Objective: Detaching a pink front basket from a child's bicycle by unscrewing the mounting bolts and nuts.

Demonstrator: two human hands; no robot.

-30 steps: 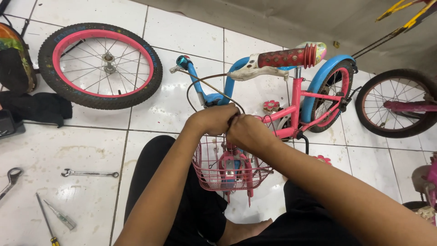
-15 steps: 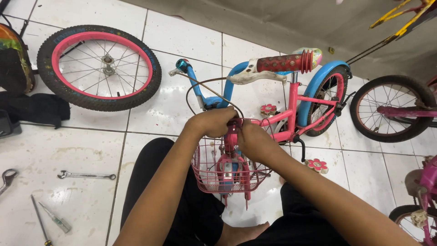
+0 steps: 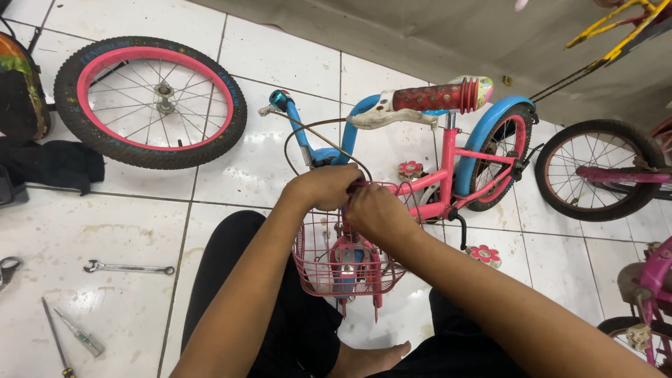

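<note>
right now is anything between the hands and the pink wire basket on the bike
Nothing visible: the left hand and right hand both rest on the top rim of the pink wire basket, touching it.

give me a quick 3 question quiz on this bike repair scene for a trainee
1. True or false: both the left hand and the right hand are at the top rim of the pink wire basket.
2. Which lies on the tiled floor to the person's left? A) a loose wheel with a pink rim B) a helmet C) a pump
3. What tool lies nearest the person's left knee?

Key:
1. True; both hands meet at the rim, by the blue handlebar.
2. A
3. A spanner; two screwdrivers lie nearer the picture's bottom edge.
</note>
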